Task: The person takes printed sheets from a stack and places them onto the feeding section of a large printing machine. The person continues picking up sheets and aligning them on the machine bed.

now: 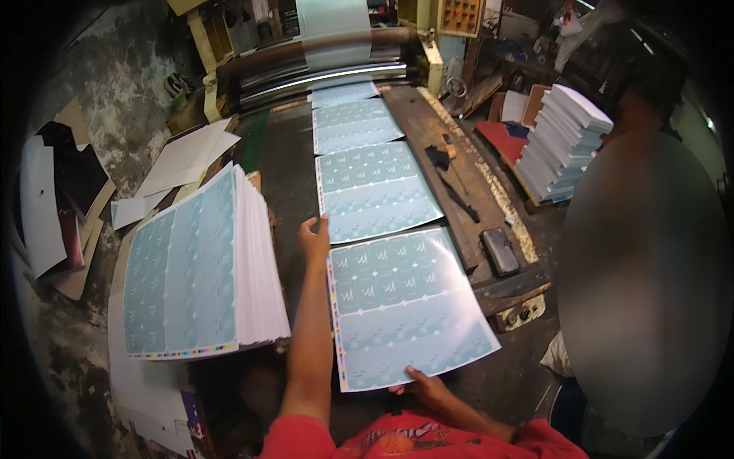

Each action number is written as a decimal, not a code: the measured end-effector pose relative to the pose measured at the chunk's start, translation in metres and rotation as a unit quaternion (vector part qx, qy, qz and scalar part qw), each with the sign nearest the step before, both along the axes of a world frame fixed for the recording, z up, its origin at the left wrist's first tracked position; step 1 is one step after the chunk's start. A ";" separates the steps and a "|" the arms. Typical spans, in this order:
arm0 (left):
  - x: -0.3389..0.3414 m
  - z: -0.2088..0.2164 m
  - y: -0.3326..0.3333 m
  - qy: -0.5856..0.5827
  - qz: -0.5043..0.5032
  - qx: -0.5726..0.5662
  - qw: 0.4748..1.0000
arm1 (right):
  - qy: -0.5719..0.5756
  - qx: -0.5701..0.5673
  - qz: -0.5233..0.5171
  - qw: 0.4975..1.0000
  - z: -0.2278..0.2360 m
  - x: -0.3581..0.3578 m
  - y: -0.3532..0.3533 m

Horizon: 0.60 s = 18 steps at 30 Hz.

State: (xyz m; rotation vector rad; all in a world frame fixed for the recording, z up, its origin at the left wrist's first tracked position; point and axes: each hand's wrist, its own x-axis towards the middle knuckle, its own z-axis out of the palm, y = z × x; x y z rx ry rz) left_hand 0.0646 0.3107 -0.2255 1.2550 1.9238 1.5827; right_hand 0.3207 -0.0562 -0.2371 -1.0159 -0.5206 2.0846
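Observation:
A printed sheet (pixel 409 336) in pale blue-green, with rows of card shapes and a colour strip down its left edge, lies nearest me. My right hand (pixel 430 389) pinches its near edge, thumb on top and fingers underneath. At the far left corner of this sheet is my left hand (pixel 314 239), its fingers apart beside the left edges of two sheets. Just beyond lies a second matching sheet (pixel 378 191), and a third sheet (pixel 355 126) follows in line toward the rollers (pixel 321 76).
A tall stack of the same printed sheets (pixel 183 268) stands to my left, with loose white boards (pixel 183 161) behind it. On the right side of the dark machine bed sits a dark block (pixel 500 252). Farther right, white paper piles (pixel 562 145) rest on a board.

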 end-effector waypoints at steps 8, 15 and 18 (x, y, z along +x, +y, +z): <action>0.027 -0.057 0.121 -0.059 -0.103 -0.185 0.976 | 0.020 -0.039 -0.039 0.998 -0.002 0.001 0.016; 0.023 -0.008 0.132 0.087 -0.103 -0.090 0.987 | 0.053 -0.080 -0.048 0.994 -0.013 0.000 0.056; 0.046 0.038 0.108 0.052 -0.084 0.066 0.993 | 0.086 -0.054 -0.042 0.994 -0.005 -0.006 0.083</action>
